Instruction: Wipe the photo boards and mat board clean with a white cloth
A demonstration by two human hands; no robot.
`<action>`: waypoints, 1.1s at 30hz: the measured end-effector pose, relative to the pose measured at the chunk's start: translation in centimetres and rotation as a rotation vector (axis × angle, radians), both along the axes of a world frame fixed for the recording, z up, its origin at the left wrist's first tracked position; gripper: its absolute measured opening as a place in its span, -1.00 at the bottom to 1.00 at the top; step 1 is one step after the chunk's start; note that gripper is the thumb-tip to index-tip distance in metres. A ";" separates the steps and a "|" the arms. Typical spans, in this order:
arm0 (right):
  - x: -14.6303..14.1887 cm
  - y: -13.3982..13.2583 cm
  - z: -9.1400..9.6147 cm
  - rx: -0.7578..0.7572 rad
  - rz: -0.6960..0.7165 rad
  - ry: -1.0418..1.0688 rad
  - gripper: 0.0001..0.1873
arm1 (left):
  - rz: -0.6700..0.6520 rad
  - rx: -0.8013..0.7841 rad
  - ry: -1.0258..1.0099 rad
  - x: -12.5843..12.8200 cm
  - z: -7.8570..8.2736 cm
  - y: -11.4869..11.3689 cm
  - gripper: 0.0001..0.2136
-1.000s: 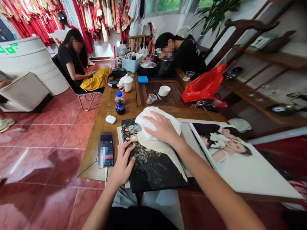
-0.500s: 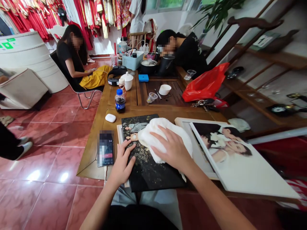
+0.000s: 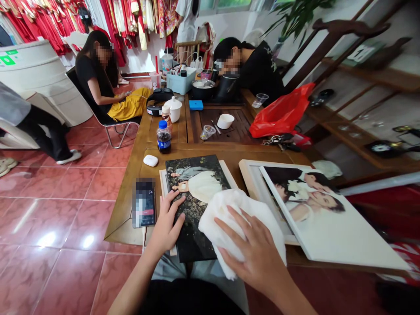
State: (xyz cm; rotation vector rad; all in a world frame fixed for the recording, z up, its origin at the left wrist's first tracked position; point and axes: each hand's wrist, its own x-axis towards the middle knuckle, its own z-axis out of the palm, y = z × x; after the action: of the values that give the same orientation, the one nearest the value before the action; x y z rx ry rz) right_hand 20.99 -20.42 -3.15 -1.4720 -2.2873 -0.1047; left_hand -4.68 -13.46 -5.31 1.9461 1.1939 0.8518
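A dark photo panel [image 3: 193,245] with a couple in wedding clothes lies on the wooden table in front of me. My left hand [image 3: 169,225] rests flat on its left edge, fingers spread. My right hand [image 3: 254,249] is laid over a bunched white towel [image 3: 238,202], fingers apart and pressing into it. The towel covers the panel's lower right part and hangs past its near right corner. Under the panel, a pale frame [image 3: 229,173] shows at both sides. To the right, another wedding photo panel [image 3: 337,232] leans on a second pale frame [image 3: 251,168].
A phone [image 3: 144,205] with a cable, a white case [image 3: 150,160] and a blue-capped bottle [image 3: 163,138] stand left. Farther back are a white bowl [image 3: 225,121] and a red bag [image 3: 282,113]. One person [image 3: 98,78] sits beyond; another [image 3: 252,65] leans on the table.
My right hand has moved the towel toward me and to the right, uncovering the pictured white gown. My left hand stays put. A person at the left has stepped farther into view.
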 end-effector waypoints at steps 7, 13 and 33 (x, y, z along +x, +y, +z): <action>-0.1 3.4 0.2 0.000 0.032 -0.033 -0.47 | -0.012 0.026 0.032 0.0 0.0 0.1 -0.60; -0.5 9.6 0.0 -0.058 -0.030 -0.073 -0.46 | -0.004 0.022 0.049 -0.1 -0.2 0.1 -0.61; -1.9 18.1 0.9 -0.103 -0.026 -0.078 -0.42 | 0.013 0.013 0.009 -0.2 -0.6 0.2 -0.60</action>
State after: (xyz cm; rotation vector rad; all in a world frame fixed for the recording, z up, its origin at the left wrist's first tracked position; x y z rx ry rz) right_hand 19.10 -2.36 -2.23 -1.5752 -2.3670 -0.0536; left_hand -4.91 -13.30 -5.94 1.9565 1.2108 0.8608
